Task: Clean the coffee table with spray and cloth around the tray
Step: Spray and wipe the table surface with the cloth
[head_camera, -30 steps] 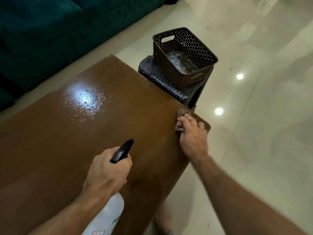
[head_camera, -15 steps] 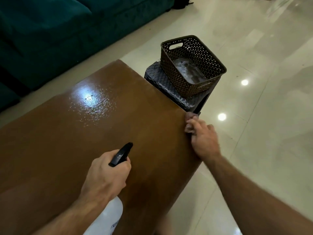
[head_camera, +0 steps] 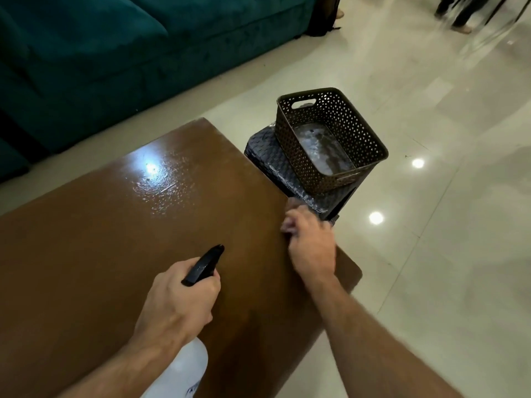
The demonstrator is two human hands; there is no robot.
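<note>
- The right hand (head_camera: 311, 245) has been carried further along the coffee table's right edge toward the far right corner than it was a second ago; it is blurred with motion, its fingers curled over a small bunched cloth (head_camera: 293, 203), of which only a pale scrap shows past the fingertips.
- The left hand (head_camera: 178, 300) has hardly been shifted: it is wrapped round the neck of the spray bottle (head_camera: 184, 369), the black nozzle (head_camera: 204, 265) aimed out over the table top, the white body held low at the near edge. Whether the trigger is being squeezed cannot be told.
- The coffee table (head_camera: 100, 239) is seen as a brown glossy top with a wet, beaded patch (head_camera: 161, 179) near the far edge — spray laid down but, by the look of it, not yet wiped.
- No tray is seen on the top; a perforated brown basket (head_camera: 330, 139) is stood on a dark woven stool (head_camera: 268, 156) just beyond the far right corner, apart from the table.
- The right edge is judged nearly done — the wet patch is probably to be wiped next.
- A teal sofa (head_camera: 115, 53) is set beyond the far side.
</note>
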